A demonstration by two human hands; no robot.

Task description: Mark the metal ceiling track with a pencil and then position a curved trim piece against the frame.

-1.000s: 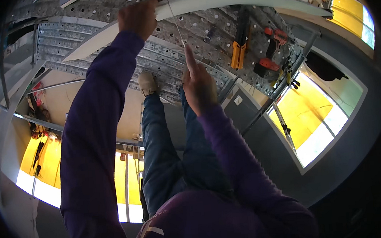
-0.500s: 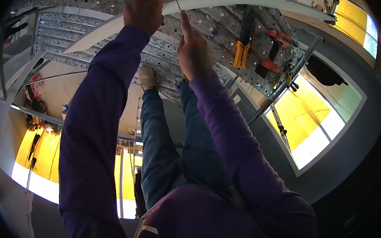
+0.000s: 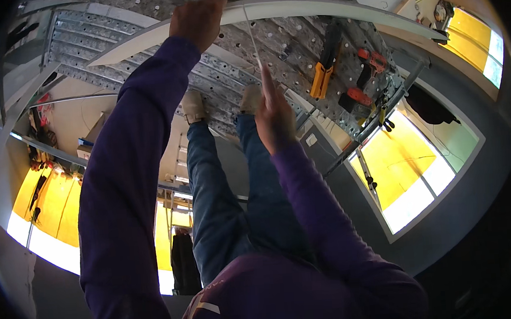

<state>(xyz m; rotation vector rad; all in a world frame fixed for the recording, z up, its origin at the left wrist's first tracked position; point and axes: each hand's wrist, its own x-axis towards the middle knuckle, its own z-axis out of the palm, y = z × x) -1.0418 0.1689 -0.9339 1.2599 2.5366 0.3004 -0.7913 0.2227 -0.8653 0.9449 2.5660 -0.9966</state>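
My left hand (image 3: 198, 20) reaches far forward and is closed on the edge of a long white strip (image 3: 328, 7) that spans the top of the view. A thin white cord (image 3: 252, 38) runs from that strip down to my right hand (image 3: 273, 119), which pinches it with a finger pointing along it. Both arms are in purple sleeves. Under the hands my jeans and two light shoes (image 3: 194, 107) stand on a perforated metal platform (image 3: 286, 42).
On the platform to the right lie a yellow and black tool (image 3: 322, 78) and two red and black power tools (image 3: 373, 62). Metal rails (image 3: 377, 121) edge the platform. Yellow floor patches (image 3: 401, 167) show far below on both sides.
My right hand went up to the white strip, then came back down toward my body along the thin cord. My left hand has stayed on the strip.
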